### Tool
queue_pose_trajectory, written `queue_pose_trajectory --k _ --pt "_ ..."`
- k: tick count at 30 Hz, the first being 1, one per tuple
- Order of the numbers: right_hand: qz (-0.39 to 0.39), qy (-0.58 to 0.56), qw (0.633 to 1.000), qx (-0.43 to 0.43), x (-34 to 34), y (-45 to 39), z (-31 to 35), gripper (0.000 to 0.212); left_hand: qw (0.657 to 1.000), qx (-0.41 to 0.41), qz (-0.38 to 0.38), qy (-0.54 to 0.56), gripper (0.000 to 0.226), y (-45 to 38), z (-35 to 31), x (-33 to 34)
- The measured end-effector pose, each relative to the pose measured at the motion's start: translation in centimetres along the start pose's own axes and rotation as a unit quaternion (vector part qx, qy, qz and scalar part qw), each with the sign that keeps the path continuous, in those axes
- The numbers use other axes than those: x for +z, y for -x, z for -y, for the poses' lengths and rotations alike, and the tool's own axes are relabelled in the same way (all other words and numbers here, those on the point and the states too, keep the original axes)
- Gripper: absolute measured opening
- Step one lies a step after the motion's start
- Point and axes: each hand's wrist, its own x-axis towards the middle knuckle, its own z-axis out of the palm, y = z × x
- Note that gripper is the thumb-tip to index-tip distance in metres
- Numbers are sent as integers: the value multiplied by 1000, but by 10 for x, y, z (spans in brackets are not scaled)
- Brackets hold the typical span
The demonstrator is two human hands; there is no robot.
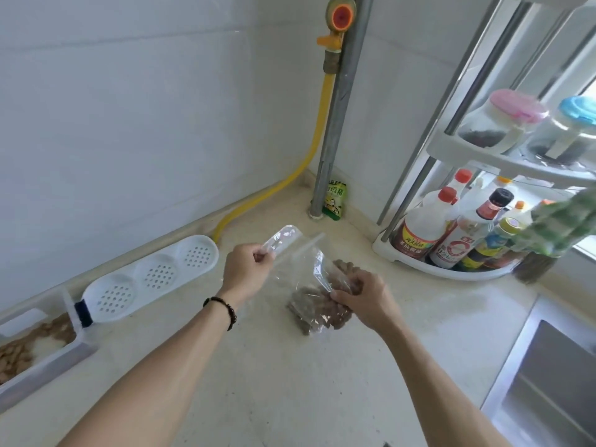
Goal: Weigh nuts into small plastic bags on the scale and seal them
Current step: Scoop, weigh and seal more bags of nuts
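A clear plastic zip bag lies on the pale counter, partly filled with brown nuts. My left hand pinches a clear piece of plastic at the bag's upper left corner and lifts it. My right hand grips the bag's right side over the nuts, fingers curled into the plastic. At the far left stands a white container holding more nuts. No scale is in view.
A white perforated lid leans on the container by the wall. A yellow hose and grey pipe run down the corner beside a green packet. A rack of sauce bottles stands right; a steel sink lies lower right.
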Motion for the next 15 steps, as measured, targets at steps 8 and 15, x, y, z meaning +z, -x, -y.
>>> queue_pose_trajectory --k 8,15 --pt "-62 106 992 4 25 -21 -27 34 994 8 -10 -106 27 -27 14 36" --pt "-77 168 983 -9 29 -25 -26 48 994 7 15 -104 38 -28 24 39"
